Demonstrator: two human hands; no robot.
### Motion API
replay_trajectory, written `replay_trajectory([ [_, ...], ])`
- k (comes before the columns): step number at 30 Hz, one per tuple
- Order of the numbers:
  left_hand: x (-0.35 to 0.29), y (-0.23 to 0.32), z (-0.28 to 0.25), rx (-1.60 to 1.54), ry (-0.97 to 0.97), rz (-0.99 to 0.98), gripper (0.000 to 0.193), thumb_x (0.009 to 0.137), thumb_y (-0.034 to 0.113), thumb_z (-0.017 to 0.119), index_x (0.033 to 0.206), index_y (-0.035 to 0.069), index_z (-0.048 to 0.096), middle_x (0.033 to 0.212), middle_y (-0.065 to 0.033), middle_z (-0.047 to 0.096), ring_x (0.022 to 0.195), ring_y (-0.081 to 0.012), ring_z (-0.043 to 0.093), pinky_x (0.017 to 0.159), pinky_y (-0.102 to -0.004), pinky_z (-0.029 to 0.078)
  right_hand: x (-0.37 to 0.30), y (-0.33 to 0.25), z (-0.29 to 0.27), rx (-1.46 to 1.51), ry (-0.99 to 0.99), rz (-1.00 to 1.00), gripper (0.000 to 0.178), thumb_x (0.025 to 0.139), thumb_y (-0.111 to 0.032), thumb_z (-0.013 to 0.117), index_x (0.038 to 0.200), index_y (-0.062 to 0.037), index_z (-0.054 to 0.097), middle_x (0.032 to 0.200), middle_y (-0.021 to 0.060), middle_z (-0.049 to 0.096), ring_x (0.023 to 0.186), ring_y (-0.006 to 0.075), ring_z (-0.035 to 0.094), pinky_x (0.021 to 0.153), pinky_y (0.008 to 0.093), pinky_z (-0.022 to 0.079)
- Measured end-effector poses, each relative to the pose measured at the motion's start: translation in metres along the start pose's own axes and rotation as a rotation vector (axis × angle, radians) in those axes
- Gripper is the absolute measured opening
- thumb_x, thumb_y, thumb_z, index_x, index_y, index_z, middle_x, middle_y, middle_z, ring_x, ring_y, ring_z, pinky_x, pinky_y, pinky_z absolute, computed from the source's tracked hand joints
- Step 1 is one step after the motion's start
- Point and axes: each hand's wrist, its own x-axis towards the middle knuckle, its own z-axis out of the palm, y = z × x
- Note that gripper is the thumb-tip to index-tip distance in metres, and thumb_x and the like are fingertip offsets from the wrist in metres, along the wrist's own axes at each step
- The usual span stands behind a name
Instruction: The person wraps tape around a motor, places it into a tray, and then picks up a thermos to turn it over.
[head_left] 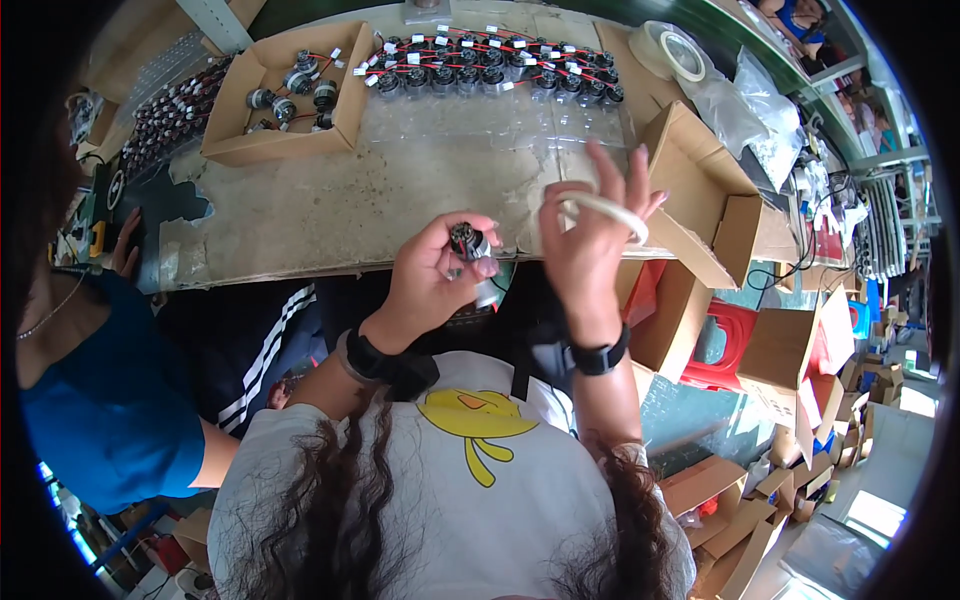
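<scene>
My left hand is closed around a small cylindrical motor-like part, dark at its top with a silver side, held over the table's near edge. A pale piece hangs just below it; I cannot tell whether it is joined to the part. My right hand is raised to the right, with a thin white ring, like a narrow roll of tape, hooked on its bent fingers. Its other fingers are spread upward. Several similar black parts with red wires and white connectors stand in rows at the table's far side.
A shallow cardboard box with several loose parts stands at the far left. Open cardboard boxes and larger tape rolls are on the right. To my left sits a person in a blue top, one hand on the table.
</scene>
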Motion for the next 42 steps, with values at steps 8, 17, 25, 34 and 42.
replay_trajectory([
  [8,0.006,0.015,-0.016,-0.186,0.072,-0.067,0.043,0.091,-0.004,0.053,0.133,0.004,0.045,0.105,-0.0075,0.06,0.087,-0.0116,0.061,0.078,-0.0321,0.058,0.012,0.003,-0.023,0.257,0.007,0.016,0.003,0.081,-0.011,0.07,0.083,-0.0114,0.073,0.14,0.0062,0.054,0.148,0.0372,0.021,0.116,0.066,0.01],
  [17,0.012,0.063,-0.078,0.522,0.327,0.064,0.04,0.088,0.004,0.064,0.126,0.008,0.049,0.095,-0.0032,0.062,0.083,-0.0111,0.06,0.071,-0.0287,0.051,-0.033,0.008,-0.048,0.345,-0.106,0.094,0.005,0.084,-0.01,0.067,0.083,-0.0077,0.071,0.137,0.0087,0.057,0.149,0.0325,0.021,0.12,0.059,0.007],
  [25,0.068,0.131,-0.208,1.767,0.409,0.296,0.05,0.083,0.024,0.076,0.125,0.008,0.056,0.098,-0.0125,0.067,0.086,-0.0275,0.069,0.072,-0.0364,0.053,-0.038,0.015,-0.047,0.377,-0.128,0.116,0.004,0.084,-0.009,0.067,0.084,-0.0085,0.071,0.134,0.008,0.059,0.148,0.0337,0.025,0.119,0.0615,0.008],
  [34,0.134,0.089,-0.073,1.201,0.023,0.18,0.032,0.083,0.02,0.075,0.11,0.008,0.065,0.1,-0.0118,0.067,0.086,-0.0254,0.068,0.072,-0.0364,0.054,-0.046,0.033,-0.052,0.38,-0.109,0.093,0.007,0.081,-0.008,0.071,0.087,-0.0098,0.071,0.131,0.0091,0.059,0.143,0.0356,0.034,0.117,0.0628,0.014],
  [42,0.229,0.008,0.019,1.474,-0.175,0.519,0.023,0.081,0.012,0.072,0.103,0.011,0.066,0.1,-0.0086,0.063,0.1,-0.0292,0.061,0.085,-0.0401,0.052,-0.053,0.035,-0.062,0.4,-0.153,0.086,0.012,0.078,-0.006,0.074,0.088,-0.0114,0.071,0.133,0.0101,0.057,0.14,0.037,0.037,0.116,0.0629,0.018],
])
